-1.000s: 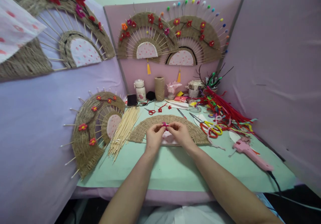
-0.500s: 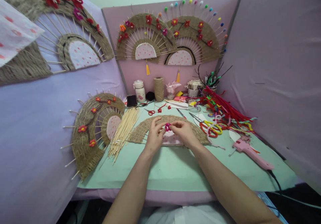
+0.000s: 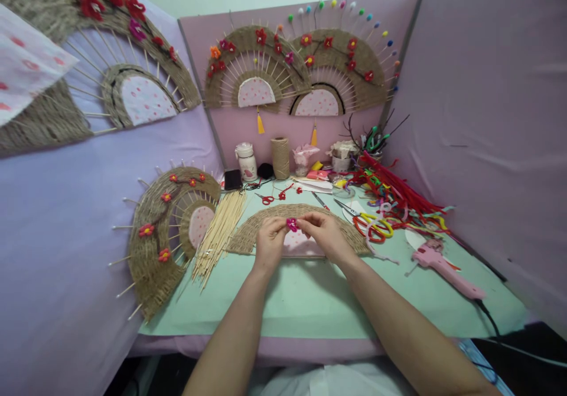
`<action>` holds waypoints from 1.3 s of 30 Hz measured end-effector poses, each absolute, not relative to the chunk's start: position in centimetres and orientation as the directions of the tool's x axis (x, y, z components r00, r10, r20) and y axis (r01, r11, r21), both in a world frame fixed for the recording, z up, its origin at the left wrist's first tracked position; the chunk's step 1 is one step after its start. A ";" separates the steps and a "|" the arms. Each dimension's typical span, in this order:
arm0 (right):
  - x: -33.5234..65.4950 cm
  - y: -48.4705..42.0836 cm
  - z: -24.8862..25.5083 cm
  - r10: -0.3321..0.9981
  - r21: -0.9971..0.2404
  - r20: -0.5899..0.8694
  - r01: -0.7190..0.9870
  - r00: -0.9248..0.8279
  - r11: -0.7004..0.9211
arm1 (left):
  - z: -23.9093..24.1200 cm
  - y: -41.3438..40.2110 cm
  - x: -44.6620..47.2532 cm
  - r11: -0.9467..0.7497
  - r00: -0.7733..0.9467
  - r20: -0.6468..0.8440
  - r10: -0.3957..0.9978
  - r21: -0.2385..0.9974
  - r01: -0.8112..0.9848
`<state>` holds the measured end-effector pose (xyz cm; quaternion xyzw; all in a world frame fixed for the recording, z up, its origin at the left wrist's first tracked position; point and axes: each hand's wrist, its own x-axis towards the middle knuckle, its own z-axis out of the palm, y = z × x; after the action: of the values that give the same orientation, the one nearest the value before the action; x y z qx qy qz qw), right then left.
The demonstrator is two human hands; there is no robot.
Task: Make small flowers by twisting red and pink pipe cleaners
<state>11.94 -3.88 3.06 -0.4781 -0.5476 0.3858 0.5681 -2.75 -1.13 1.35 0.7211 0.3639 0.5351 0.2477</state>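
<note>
A small magenta pipe-cleaner flower is pinched between both of my hands above the table. My left hand grips its left side with closed fingertips. My right hand holds its right side, fingers curled. Under the hands lies a half-round woven jute fan with a pink dotted centre, flat on the pale green mat.
A bundle of bamboo skewers lies left of the fan, beside a finished fan leaning on the left wall. To the right lie yellow-handled scissors, a heap of coloured pipe cleaners and a pink glue gun. A twine spool and jars stand at the back.
Both hands have stayed over the fan, working the magenta flower; the fingers shifted slightly and the flower shows more between them than a second ago.
</note>
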 end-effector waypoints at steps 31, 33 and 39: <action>11.6 -4.2 2.9 0.896 -0.876 0.438 0.255 0.068 0.409 | 1.6 -1.4 -2.5 -0.592 0.160 0.570 0.806 0.767 0.246; 11.6 -4.5 3.2 0.842 -0.810 0.535 0.327 0.073 0.487 | 1.6 -1.3 -2.5 -0.585 0.154 0.565 0.811 0.782 0.215; 11.6 -4.8 3.2 0.640 -0.482 0.765 0.594 -0.073 0.644 | 1.3 -1.3 -2.6 -0.628 0.194 0.603 0.774 0.692 0.355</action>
<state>11.56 -4.77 3.17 -0.4214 -0.7322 0.0216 0.5346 -2.57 -1.26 1.34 0.7447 0.3791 0.5095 0.2053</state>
